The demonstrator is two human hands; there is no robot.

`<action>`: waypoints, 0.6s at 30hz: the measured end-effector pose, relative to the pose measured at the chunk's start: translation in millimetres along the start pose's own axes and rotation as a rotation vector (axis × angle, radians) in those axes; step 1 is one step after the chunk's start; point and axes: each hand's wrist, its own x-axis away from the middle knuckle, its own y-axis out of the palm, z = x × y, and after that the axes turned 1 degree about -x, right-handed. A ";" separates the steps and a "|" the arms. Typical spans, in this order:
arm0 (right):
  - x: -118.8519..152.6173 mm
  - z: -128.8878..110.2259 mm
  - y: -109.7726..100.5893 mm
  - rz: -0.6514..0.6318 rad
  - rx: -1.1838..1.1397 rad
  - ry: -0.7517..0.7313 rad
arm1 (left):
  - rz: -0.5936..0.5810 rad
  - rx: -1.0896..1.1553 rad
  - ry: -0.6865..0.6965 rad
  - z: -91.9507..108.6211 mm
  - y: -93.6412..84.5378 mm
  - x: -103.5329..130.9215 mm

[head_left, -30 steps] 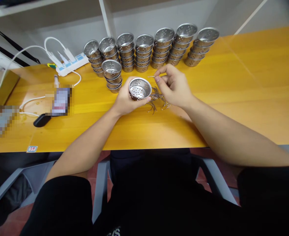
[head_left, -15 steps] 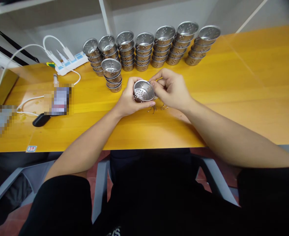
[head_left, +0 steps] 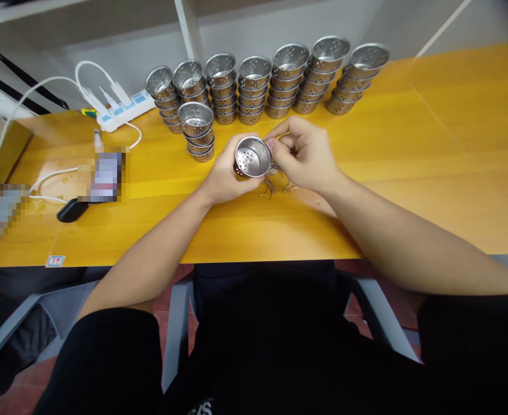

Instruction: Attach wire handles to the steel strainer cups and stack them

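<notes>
My left hand (head_left: 227, 176) is wrapped round a perforated steel cup (head_left: 253, 158), its open mouth tilted up toward me. At the cup's right rim my right hand (head_left: 302, 151) is closed in a pinch on what looks like a thin wire hook, mostly covered by the fingers. Below the hands, several loose wire hooks (head_left: 269, 188) lie on the yellow table (head_left: 245, 230), partly hidden. Just left of the held cup stands a short stack of perforated cups (head_left: 197, 135).
Along the back runs a row of several perforated cup stacks (head_left: 254, 92). To the left are a white power strip (head_left: 127, 110) with cables, a blurred phone (head_left: 106, 177) and a black device (head_left: 72, 211). A number label (head_left: 56, 261) marks the front edge.
The cup has tipped slightly more toward me in my left hand. My right hand has risen a little and stays pinched at the rim.
</notes>
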 end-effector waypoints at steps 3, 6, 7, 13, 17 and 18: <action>0.9 -2.2 0.4 0.005 -0.042 0.002 | -0.004 0.029 0.020 3.6 -2.8 -2.6; 1.7 -2.2 0.9 0.010 -0.055 0.002 | -0.012 0.092 0.011 4.0 -4.3 -2.6; 1.9 -2.1 1.1 0.012 -0.047 -0.001 | -0.019 0.124 -0.002 3.6 -4.5 -2.1; 2.0 -2.4 1.5 -0.005 0.039 -0.024 | -0.055 0.280 -0.116 5.7 -4.4 0.0; 0.8 -1.2 0.1 -0.005 0.059 -0.021 | -0.066 0.288 -0.066 10.5 -4.6 1.1; 0.6 -0.5 -0.3 -0.004 0.062 -0.016 | -0.067 0.279 -0.054 11.3 -4.5 1.8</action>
